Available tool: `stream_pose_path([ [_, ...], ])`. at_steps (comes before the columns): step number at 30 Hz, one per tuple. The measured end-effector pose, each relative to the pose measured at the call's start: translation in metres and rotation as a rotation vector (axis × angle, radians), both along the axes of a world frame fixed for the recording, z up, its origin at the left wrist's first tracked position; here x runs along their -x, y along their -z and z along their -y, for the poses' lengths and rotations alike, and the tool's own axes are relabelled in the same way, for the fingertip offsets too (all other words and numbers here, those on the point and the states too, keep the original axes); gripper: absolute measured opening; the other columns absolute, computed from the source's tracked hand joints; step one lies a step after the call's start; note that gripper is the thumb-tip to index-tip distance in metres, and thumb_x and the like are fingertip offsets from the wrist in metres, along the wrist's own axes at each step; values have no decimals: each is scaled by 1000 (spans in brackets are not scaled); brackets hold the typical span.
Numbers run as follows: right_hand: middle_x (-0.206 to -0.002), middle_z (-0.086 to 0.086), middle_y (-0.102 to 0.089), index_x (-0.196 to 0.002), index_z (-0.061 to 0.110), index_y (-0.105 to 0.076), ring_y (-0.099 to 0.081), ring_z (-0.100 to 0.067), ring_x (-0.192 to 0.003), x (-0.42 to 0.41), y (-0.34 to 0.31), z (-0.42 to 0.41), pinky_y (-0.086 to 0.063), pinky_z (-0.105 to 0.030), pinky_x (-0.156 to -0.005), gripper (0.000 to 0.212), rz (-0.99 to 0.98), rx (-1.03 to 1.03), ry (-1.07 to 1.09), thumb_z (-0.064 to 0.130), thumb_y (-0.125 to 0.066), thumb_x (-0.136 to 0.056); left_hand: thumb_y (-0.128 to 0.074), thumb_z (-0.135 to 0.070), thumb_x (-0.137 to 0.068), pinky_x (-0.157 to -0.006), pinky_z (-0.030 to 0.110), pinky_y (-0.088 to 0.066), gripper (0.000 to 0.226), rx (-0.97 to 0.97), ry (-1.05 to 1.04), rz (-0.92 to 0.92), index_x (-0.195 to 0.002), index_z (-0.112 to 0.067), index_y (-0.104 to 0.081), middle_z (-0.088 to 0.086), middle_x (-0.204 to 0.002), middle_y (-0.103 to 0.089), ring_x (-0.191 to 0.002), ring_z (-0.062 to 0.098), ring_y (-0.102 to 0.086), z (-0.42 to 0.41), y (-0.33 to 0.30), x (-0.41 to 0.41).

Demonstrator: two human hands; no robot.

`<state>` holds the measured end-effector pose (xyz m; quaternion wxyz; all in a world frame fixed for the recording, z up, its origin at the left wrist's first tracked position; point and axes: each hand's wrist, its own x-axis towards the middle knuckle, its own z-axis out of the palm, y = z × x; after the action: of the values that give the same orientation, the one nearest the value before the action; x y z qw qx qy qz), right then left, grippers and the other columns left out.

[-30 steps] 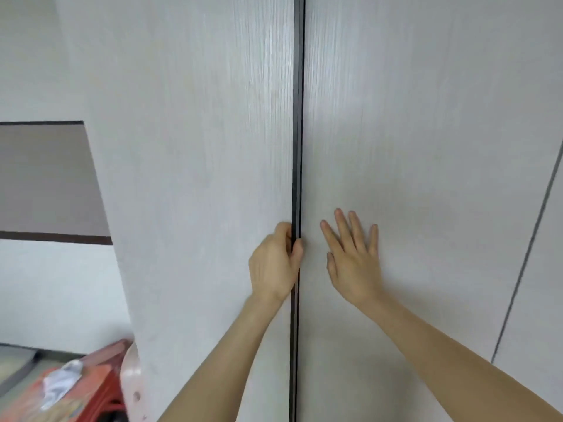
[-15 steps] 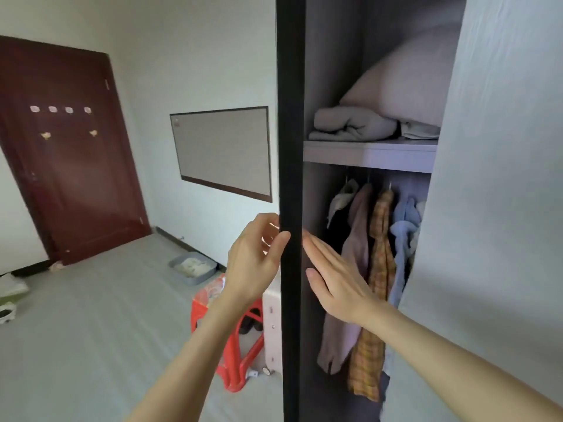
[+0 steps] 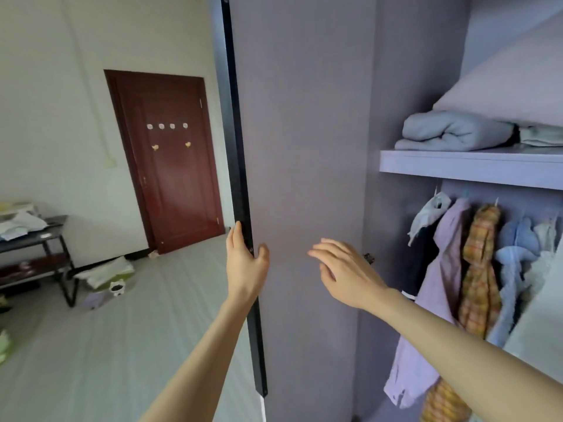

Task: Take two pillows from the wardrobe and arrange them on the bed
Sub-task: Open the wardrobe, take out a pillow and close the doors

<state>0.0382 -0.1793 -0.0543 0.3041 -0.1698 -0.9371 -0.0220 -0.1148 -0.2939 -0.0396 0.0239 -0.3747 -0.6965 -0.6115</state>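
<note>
My left hand [image 3: 245, 263] clasps the wardrobe door [image 3: 304, 178] edge; right hand [image 3: 344, 269] hovers, fingers apart; pillows [image 3: 511, 86] untouched on the shelf [image 3: 469, 166].

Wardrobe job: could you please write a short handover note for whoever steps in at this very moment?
Left hand: gripping the dark front edge of the open grey wardrobe door, fingers behind it, thumb in front.
Right hand: open, empty, hovering in front of the door's inner face.
Things: a large pale lilac pillow lies on the wardrobe's upper shelf, beside and partly over a folded light blue blanket. A second pillow is not visible. Hanging clothes fill the space below.
Done: wardrobe is open.
Left: take out two pillows, carry them to the bed, which is out of view, and arrange them.
</note>
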Motion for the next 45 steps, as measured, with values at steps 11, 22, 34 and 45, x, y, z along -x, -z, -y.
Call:
stream_pose_path([
  [11, -96, -11, -71, -94, 4, -69, -66, -28, -92, -131, -35, -35, -52, -41, -82, 24, -67, -149, 345, -5, -63, -73, -49, -7, -85, -101, 38, -39, 43, 22, 245, -396, -128, -10, -45, 8, -135, -44, -122, 26, -41, -77, 5, -93],
  [22, -92, -13, -70, -91, 5, -69, -67, -32, -86, -275, -80, -26, -54, -41, -74, 29, -53, -268, 885, -2, -63, -64, -53, -10, -87, -103, 39, -40, 51, -15, 956, -235, -136, -8, -37, 12, -133, -50, -117, 29, -51, -201, -68, -255],
  [34, -144, -5, -38, -138, 14, -36, -32, -17, -134, -284, -66, -11, -21, -18, -106, 46, -326, -101, 1136, 10, -42, -92, -42, 11, -82, -69, 19, -49, 53, -5, 1474, 47, -127, -18, -40, 5, -116, -54, -89, 12, -54, -224, -94, -295],
  [45, -128, 12, -45, -131, 23, -43, -42, 5, -119, -250, -44, 91, -35, -12, -101, 40, -762, -115, 1079, 23, -34, -92, -38, 14, -84, -91, 7, -42, 74, -253, 1927, -198, -118, -51, -39, -19, -114, -50, -101, -10, -54, -121, -76, -261],
])
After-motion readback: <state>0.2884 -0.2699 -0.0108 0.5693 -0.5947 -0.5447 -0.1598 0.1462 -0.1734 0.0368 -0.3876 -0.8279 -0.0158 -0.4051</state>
